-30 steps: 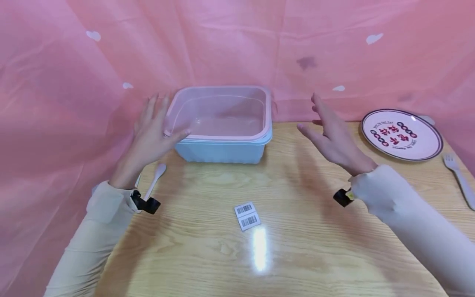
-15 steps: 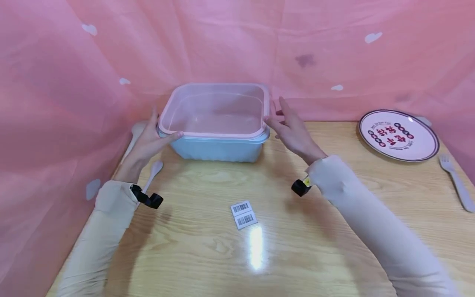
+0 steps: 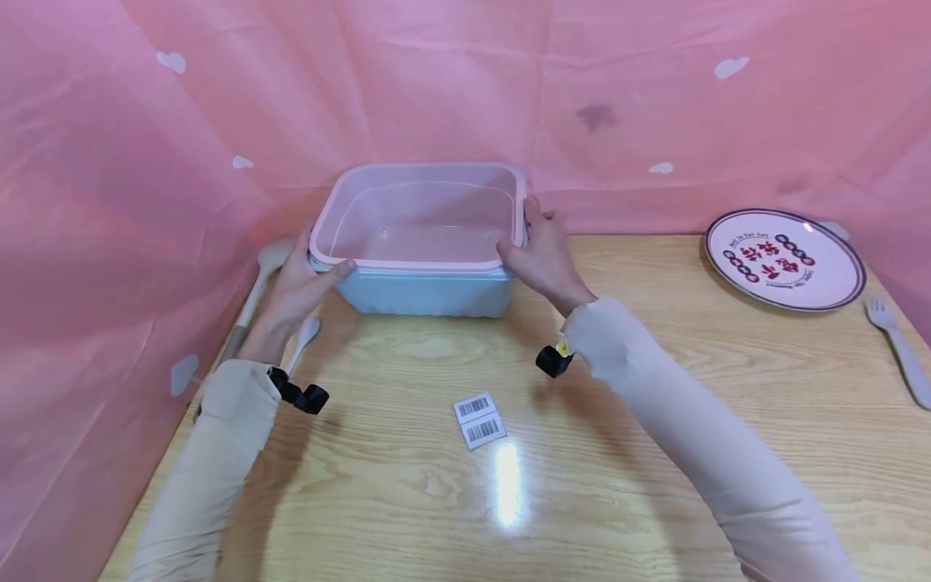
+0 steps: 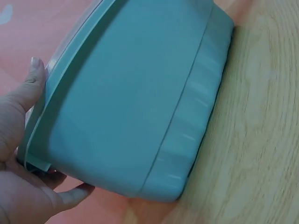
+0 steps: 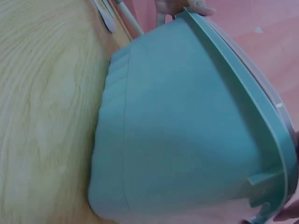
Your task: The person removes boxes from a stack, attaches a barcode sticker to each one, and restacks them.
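Observation:
A pink plastic basin sits nested in a light blue plastic basin on the wooden table. At the left end my left hand grips the rims, thumb over the top. In the left wrist view this hand has its fingers beneath the blue basin's rim. My right hand holds the right end, its thumb on the pink rim and the other fingers round the outer side. The right wrist view is mostly filled by the blue wall, with only dark bits of the right hand at the lower right.
Left of the basins lie a white spoon and a long-handled utensil, partly hidden by my left arm. A barcode label is in front. A round plate and a fork are at right. Pink cloth hangs behind.
Both hands were apart and spread at first. They have closed in on the basins from the sides, left first, and now grip both ends. The basins look unmoved on the table.

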`<move>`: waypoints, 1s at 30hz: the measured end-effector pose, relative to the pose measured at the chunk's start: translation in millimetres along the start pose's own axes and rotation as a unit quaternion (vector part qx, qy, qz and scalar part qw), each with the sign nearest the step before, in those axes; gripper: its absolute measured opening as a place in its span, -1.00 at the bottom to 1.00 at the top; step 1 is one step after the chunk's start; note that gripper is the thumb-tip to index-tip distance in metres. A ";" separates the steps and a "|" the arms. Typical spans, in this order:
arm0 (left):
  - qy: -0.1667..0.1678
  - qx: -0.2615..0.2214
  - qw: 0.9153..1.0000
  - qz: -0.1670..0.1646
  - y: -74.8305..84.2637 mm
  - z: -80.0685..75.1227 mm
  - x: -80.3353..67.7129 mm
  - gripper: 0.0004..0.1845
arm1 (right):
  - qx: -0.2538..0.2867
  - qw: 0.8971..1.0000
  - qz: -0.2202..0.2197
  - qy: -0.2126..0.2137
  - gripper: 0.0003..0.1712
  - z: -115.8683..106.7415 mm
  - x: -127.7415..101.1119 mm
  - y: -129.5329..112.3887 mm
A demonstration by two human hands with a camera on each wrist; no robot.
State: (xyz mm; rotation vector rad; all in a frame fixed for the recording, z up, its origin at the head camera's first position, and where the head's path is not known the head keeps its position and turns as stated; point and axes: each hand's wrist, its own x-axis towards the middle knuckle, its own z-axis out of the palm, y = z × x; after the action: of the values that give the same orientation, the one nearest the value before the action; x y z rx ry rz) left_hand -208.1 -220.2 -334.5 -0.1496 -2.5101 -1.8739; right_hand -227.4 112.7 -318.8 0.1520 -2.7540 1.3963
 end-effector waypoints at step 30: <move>0.008 -0.029 0.999 0.043 -8.3 3.1 -2.6 -0.05 | 0.026 0.999 0.003 0.034 -0.36 -5.6 4.5 -14.5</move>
State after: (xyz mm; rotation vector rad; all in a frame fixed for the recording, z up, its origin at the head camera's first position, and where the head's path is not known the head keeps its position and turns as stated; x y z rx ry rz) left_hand -206.0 -219.8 -343.5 -0.2374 -2.3988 -1.9078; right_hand -230.2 108.5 -303.5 0.0950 -2.6672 1.4473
